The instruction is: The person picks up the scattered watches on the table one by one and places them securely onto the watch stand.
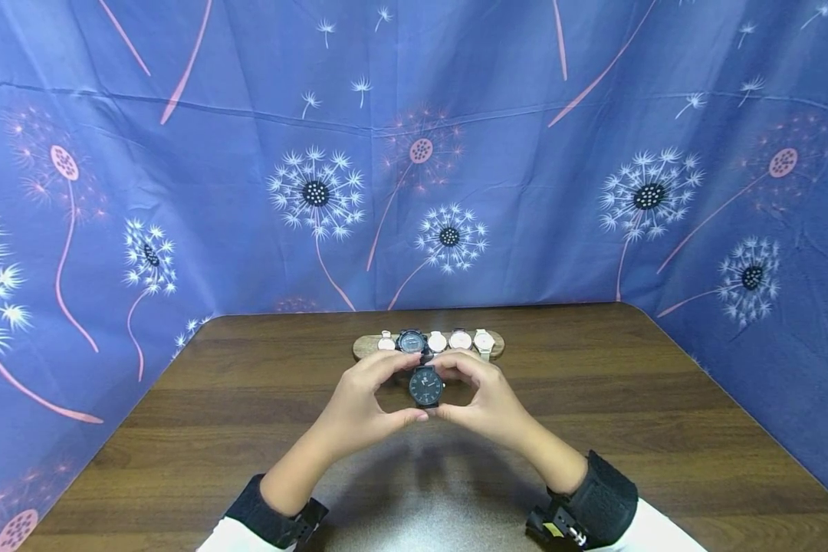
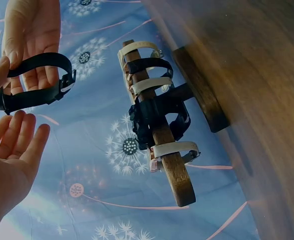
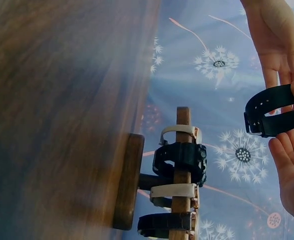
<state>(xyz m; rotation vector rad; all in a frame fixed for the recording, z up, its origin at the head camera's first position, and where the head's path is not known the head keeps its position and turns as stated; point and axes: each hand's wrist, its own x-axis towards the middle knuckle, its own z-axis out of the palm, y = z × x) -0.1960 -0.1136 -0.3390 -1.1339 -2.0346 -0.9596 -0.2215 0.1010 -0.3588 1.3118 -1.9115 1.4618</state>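
A black wristwatch [image 1: 426, 386] with a dark dial is held up between both hands, its face turned toward the head camera. My left hand [image 1: 362, 399] grips it from the left, fingertips at the upper strap and thumb by the lower strap. From the right side my right hand [image 1: 479, 399] holds it in the same way. The wrist views show the black strap [image 2: 31, 99] closed into a loop, with thumbs on it. Just behind the hands stands a wooden watch stand [image 1: 362, 347].
Several watches hang on the stand's bar [image 2: 179, 182], among them a chunky black watch [image 1: 411, 341] and a pale-strapped watch [image 1: 484, 341]. The stand's base [image 3: 129, 180] rests on the brown wooden table [image 1: 248, 383]. A blue dandelion-print cloth [image 1: 524, 192] hangs behind the table.
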